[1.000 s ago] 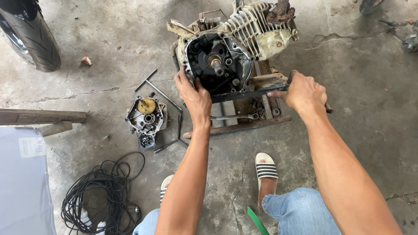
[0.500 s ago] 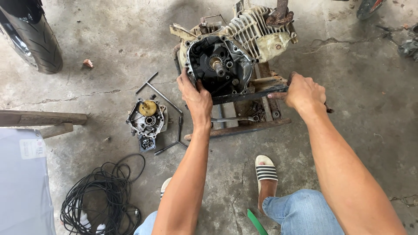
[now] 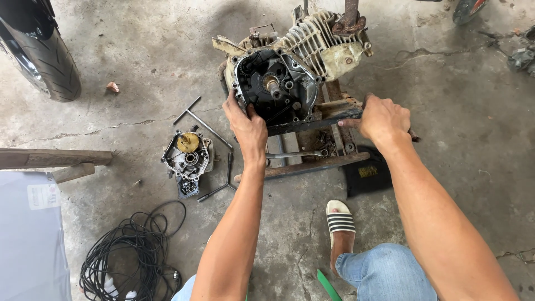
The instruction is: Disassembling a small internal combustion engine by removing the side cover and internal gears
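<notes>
A small engine (image 3: 290, 72) sits upper centre of the frame on a rusty metal stand (image 3: 312, 161), its side cover off. The left hand (image 3: 248, 125) grips the open crankcase rim; the right hand (image 3: 382, 118) clenches the stand's bar. The removed cover (image 3: 186, 159) lies left, on the concrete floor (image 3: 139, 67). Steadying appears underway.

Cracked concrete floor (image 3: 139, 72) (daylit, stained).
</notes>
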